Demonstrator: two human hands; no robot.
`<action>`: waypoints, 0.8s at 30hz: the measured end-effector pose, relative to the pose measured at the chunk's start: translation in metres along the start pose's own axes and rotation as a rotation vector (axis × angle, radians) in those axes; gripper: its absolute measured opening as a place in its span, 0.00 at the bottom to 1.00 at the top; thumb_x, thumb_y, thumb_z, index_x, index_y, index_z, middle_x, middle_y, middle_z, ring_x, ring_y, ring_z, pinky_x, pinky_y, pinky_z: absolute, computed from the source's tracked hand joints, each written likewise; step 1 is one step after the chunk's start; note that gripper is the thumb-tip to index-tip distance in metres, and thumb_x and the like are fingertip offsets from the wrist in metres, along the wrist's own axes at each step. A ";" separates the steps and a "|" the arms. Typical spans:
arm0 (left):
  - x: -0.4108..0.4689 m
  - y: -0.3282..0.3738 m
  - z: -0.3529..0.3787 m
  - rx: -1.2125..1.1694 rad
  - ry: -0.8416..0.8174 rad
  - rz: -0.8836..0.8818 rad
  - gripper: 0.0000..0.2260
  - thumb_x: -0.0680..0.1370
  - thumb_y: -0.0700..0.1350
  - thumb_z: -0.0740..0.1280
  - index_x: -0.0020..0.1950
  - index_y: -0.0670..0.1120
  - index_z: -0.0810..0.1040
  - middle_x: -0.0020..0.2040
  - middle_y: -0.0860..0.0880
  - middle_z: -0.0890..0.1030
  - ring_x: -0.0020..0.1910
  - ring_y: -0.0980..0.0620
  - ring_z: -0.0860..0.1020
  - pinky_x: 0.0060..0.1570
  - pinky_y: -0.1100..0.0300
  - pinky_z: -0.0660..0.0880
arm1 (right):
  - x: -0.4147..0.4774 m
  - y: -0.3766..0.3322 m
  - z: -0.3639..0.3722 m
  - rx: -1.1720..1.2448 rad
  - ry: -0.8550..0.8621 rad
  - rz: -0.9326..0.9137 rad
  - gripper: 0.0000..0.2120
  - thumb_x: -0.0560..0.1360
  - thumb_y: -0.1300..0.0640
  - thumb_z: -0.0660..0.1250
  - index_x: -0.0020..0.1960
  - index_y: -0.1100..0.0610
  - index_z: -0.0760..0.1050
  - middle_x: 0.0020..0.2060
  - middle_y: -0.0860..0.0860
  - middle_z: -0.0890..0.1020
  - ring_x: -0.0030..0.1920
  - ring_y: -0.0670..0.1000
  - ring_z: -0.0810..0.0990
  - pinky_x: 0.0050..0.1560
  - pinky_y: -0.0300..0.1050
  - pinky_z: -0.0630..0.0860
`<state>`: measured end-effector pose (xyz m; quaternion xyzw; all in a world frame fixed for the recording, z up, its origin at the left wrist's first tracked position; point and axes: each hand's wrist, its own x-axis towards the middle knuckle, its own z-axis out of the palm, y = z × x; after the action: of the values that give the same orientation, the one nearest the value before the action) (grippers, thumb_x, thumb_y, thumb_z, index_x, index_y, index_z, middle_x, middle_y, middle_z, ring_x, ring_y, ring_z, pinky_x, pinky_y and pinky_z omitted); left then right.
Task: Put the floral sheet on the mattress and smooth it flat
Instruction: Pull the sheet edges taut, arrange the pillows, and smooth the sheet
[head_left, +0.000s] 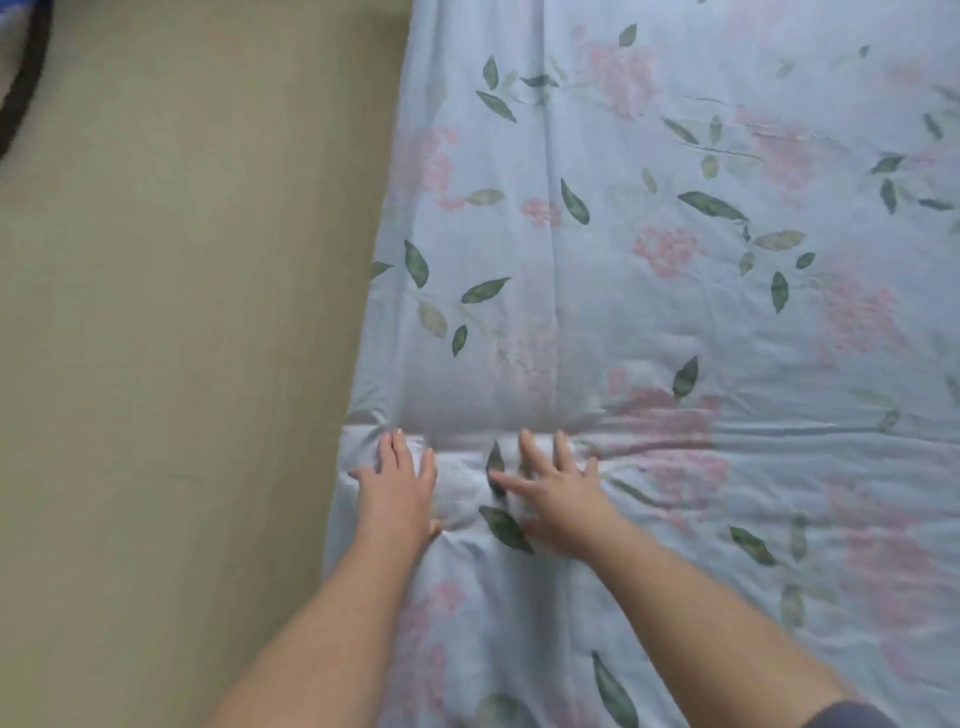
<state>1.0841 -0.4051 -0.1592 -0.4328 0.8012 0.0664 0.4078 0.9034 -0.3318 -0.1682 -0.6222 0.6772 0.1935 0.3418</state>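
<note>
Near the bed's L edge, beside tan flooring (182, 338), left hand (397, 488) & right hand (558, 493) press flat, fingers spread, gripping nothing, on the pale-blue floral cotton sheet (649, 312) already over the mattress; light, soft, creases easily, prob. best pulled from its edge.

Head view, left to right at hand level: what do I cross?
Tan floor → floral sheet's left edge → left hand, pressed flat → right hand, pressed flat → long crease running on toward the picture's right side.
</note>
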 end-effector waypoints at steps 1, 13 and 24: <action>0.005 -0.006 -0.015 0.009 0.050 0.049 0.23 0.80 0.52 0.58 0.73 0.44 0.61 0.73 0.35 0.62 0.72 0.38 0.62 0.62 0.43 0.68 | -0.006 -0.015 -0.004 -0.003 -0.041 -0.089 0.21 0.79 0.48 0.59 0.70 0.36 0.63 0.78 0.47 0.45 0.76 0.63 0.44 0.69 0.70 0.52; 0.066 -0.020 -0.152 0.103 0.324 0.304 0.29 0.78 0.51 0.63 0.75 0.48 0.54 0.77 0.42 0.48 0.75 0.38 0.52 0.65 0.44 0.63 | -0.024 0.090 -0.064 0.508 0.284 0.622 0.40 0.73 0.46 0.70 0.76 0.41 0.49 0.77 0.50 0.48 0.77 0.57 0.47 0.70 0.64 0.61; 0.241 -0.060 -0.232 0.143 0.358 0.511 0.48 0.67 0.71 0.64 0.75 0.60 0.36 0.77 0.47 0.34 0.76 0.37 0.39 0.67 0.32 0.54 | 0.075 0.122 -0.129 0.788 0.256 1.046 0.50 0.68 0.40 0.73 0.76 0.37 0.40 0.76 0.51 0.35 0.76 0.64 0.39 0.68 0.71 0.57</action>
<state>0.9201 -0.7032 -0.1630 -0.1925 0.9458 0.0331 0.2595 0.7564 -0.4555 -0.1513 -0.0583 0.9452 -0.0034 0.3213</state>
